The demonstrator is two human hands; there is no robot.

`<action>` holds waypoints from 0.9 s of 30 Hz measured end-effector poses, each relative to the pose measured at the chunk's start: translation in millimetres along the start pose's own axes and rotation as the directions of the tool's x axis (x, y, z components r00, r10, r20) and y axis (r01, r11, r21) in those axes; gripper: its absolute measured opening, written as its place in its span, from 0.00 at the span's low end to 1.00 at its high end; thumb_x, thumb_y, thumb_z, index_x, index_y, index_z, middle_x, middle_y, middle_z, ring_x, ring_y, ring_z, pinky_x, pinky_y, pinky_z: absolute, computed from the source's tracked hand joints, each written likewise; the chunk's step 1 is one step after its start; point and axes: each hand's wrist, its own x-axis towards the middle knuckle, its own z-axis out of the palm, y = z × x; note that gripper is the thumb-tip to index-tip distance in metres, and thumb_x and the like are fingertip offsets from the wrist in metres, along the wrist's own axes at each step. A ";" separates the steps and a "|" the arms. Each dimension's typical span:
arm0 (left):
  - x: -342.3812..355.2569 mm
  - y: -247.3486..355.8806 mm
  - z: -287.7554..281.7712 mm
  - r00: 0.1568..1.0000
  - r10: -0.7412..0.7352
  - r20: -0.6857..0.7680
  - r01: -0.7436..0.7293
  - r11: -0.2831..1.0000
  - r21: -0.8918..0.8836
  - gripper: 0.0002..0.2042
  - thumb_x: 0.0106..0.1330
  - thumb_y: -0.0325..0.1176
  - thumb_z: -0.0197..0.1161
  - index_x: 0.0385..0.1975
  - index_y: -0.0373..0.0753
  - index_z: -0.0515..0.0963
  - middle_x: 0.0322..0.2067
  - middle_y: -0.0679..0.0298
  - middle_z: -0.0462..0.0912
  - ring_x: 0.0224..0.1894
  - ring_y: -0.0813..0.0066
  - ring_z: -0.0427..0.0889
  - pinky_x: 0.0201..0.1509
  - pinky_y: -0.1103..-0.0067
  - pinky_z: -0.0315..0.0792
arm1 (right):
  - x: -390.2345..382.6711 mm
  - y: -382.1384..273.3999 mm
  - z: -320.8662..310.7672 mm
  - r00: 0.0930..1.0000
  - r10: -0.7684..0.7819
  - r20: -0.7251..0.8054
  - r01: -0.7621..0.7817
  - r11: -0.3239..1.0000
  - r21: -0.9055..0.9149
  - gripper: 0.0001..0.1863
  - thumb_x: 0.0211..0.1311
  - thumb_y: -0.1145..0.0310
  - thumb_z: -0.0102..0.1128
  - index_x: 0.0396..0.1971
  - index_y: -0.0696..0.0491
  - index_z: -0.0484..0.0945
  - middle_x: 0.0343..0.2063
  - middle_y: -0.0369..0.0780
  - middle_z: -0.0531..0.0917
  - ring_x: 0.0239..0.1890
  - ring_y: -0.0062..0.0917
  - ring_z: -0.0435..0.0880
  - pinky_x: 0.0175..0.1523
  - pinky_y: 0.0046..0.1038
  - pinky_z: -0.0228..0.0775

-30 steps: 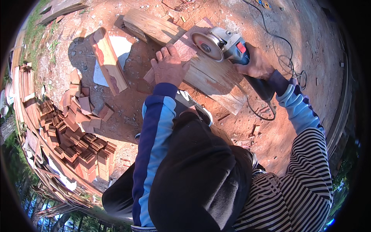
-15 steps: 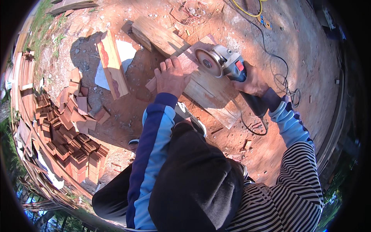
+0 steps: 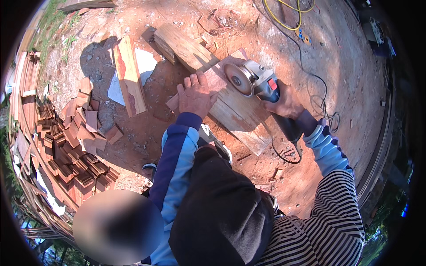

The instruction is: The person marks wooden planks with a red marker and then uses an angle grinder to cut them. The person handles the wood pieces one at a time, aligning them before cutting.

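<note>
My left hand [image 3: 195, 96] lies over a reddish board [image 3: 215, 76], its fingers across the top and its thumb along the near edge. That board rests crosswise on a wider, weathered plank [image 3: 242, 114]. Wrapped round the body of an angle grinder [image 3: 262, 79] is my right hand [image 3: 287, 103]. The grinder's round disc [image 3: 238, 80] stands steeply tilted over the right part of the reddish board. Whether the disc touches the wood or spins, I cannot tell. From the grinder's dark rear end a black cord [image 3: 284, 160] loops away over the ground.
A thick timber [image 3: 184, 46] lies beyond the board. To the left, another plank [image 3: 129, 77] lies over a white sheet [image 3: 146, 64]. Cut wood pieces [image 3: 73, 146] are heaped further left. A yellow cable [image 3: 282, 22] and loose discs [image 3: 303, 37] are at the far right. A dark hood [image 3: 222, 208] fills the lower middle.
The whole view has shifted slightly, so the wood and grinder sit a little lower in it. A blurred round patch has come in at the lower left. Both hands keep their holds.
</note>
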 end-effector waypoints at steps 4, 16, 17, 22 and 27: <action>0.2 -0.3 -0.3 1.000 -0.007 0.021 0.008 1.000 -0.010 0.36 0.52 0.48 0.68 0.55 0.32 0.61 0.44 0.56 0.70 0.49 0.58 0.70 0.51 0.59 0.65 | 0.2 -1.8 -0.6 0.999 0.023 0.027 -0.023 1.000 -0.004 0.32 0.38 0.65 0.69 0.46 0.64 0.71 0.32 0.47 0.81 0.34 0.30 0.80 0.44 0.30 0.72; 0.6 -0.2 0.0 1.000 -0.004 0.023 0.004 1.000 -0.007 0.38 0.51 0.50 0.68 0.56 0.32 0.61 0.45 0.56 0.70 0.50 0.58 0.70 0.49 0.59 0.66 | 3.2 5.3 2.2 0.999 -0.038 0.002 0.038 0.999 -0.001 0.32 0.40 0.62 0.70 0.44 0.65 0.71 0.32 0.49 0.81 0.35 0.33 0.82 0.42 0.30 0.73; 0.9 -0.1 -0.3 1.000 -0.007 0.030 0.008 1.000 -0.010 0.38 0.51 0.50 0.68 0.56 0.32 0.61 0.45 0.56 0.70 0.50 0.58 0.70 0.49 0.59 0.66 | 3.1 4.3 1.9 1.000 -0.028 0.006 0.028 1.000 -0.013 0.32 0.40 0.62 0.70 0.44 0.65 0.71 0.32 0.49 0.81 0.35 0.33 0.82 0.43 0.30 0.73; 1.0 -0.6 0.2 0.999 -0.006 0.031 0.006 1.000 -0.003 0.38 0.51 0.50 0.68 0.56 0.32 0.61 0.45 0.56 0.70 0.50 0.59 0.70 0.50 0.60 0.66 | 3.3 4.9 1.9 1.000 -0.003 0.019 0.004 0.999 -0.054 0.32 0.40 0.62 0.69 0.46 0.64 0.70 0.32 0.50 0.82 0.35 0.34 0.82 0.43 0.31 0.73; 1.3 0.2 -0.2 0.999 -0.014 0.038 0.014 1.000 -0.002 0.38 0.51 0.49 0.68 0.56 0.32 0.61 0.46 0.56 0.70 0.51 0.58 0.70 0.52 0.59 0.65 | 3.5 4.3 2.9 0.999 -0.032 0.003 0.032 0.999 -0.015 0.33 0.40 0.62 0.69 0.46 0.64 0.70 0.33 0.50 0.82 0.36 0.34 0.82 0.43 0.30 0.74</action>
